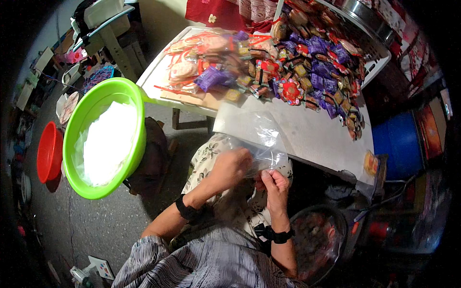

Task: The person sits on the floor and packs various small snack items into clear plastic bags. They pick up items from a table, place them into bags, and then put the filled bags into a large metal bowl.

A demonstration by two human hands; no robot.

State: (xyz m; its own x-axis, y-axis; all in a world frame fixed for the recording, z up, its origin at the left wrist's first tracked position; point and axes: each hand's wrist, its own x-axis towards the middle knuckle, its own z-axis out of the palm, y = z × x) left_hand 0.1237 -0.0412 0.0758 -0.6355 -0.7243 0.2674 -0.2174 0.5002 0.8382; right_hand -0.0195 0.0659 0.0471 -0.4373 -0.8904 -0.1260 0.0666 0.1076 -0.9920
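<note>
A clear plastic bag (268,138) lies over my lap and the near edge of the white table (302,124). My right hand (275,183) pinches its lower edge between thumb and fingers. Blurred by motion, my left hand (232,165) is curled against the left side of the same bag; its fingertips are partly hidden. No contents show inside the bag. Beyond it, wrapped snacks cover the table, among them purple packets (212,78), red flower-shaped pieces (291,90) and small yellow packets (233,95).
To my left stands a lime-green basin (138,144) holding a stack of white, translucent sheets or bags (108,144). A red basin (49,153) is farther left. A white basket (378,64) spills snacks at the back right. Right of the table are a blue drum (398,145) and a dark round bin (340,223).
</note>
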